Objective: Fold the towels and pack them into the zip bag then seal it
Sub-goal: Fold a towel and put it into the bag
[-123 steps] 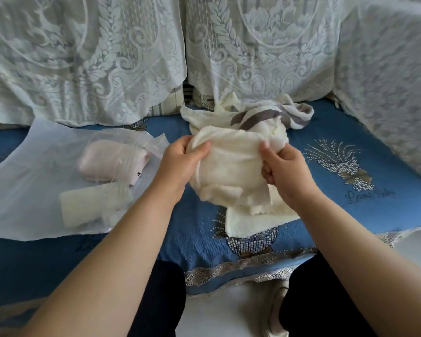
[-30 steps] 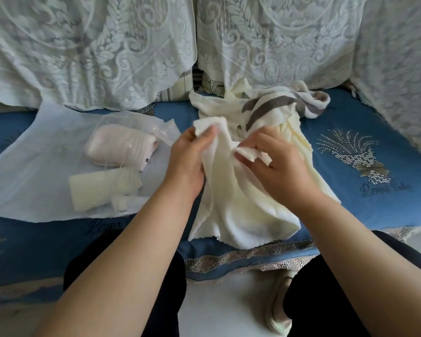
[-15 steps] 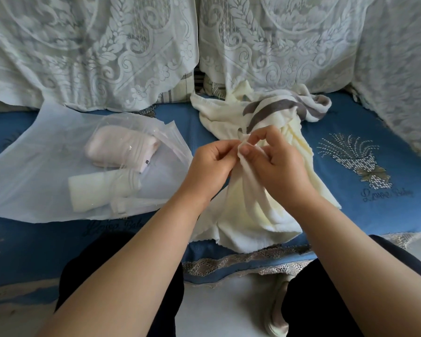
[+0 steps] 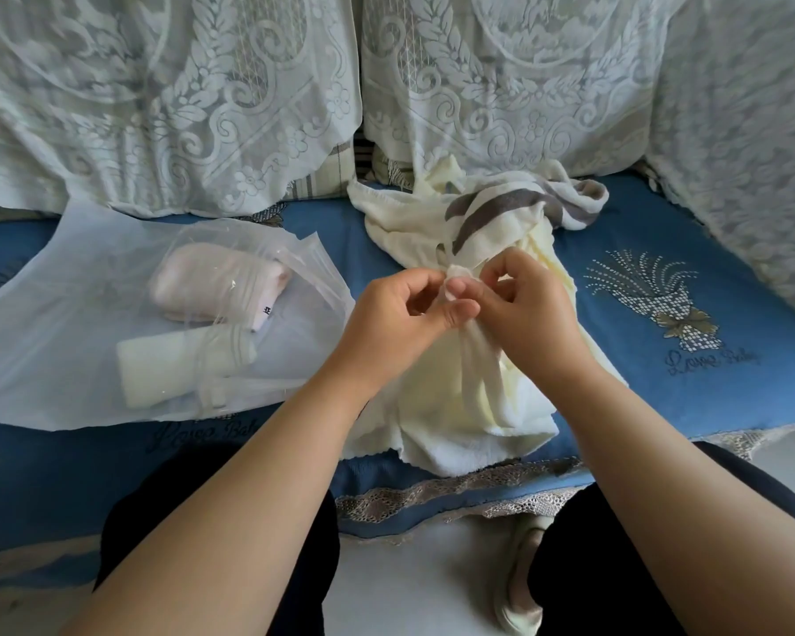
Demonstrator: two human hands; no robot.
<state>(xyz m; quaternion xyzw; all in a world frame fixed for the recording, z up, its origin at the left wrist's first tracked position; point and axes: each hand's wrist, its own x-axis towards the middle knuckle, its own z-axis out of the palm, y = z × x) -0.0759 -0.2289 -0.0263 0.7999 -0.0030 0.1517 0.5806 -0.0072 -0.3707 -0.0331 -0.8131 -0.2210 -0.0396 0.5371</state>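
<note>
A cream towel [image 4: 460, 406] hangs bunched over the blue sofa seat. My left hand [image 4: 400, 319] and my right hand [image 4: 528, 309] meet above it and both pinch its upper edge between thumb and fingers. Behind them lies a striped cream-and-grey towel [image 4: 515, 208], crumpled. To the left a clear zip bag [image 4: 65, 323] lies flat with its mouth toward the hands. Inside it are a rolled pink towel [image 4: 216, 282] and a rolled white towel [image 4: 180, 360].
The blue seat cover [image 4: 662, 369] has a lace-trimmed front edge [image 4: 455, 493]. White lace covers [image 4: 180, 107] drape the sofa back and the right arm. My dark-clothed knees [image 4: 616, 543] and a shoe on the floor [image 4: 519, 580] are below.
The cream towel was opened out of a bundle and now hangs down. Both hands have come together at its top edge, and the left hand has shifted right to pinch beside the right.
</note>
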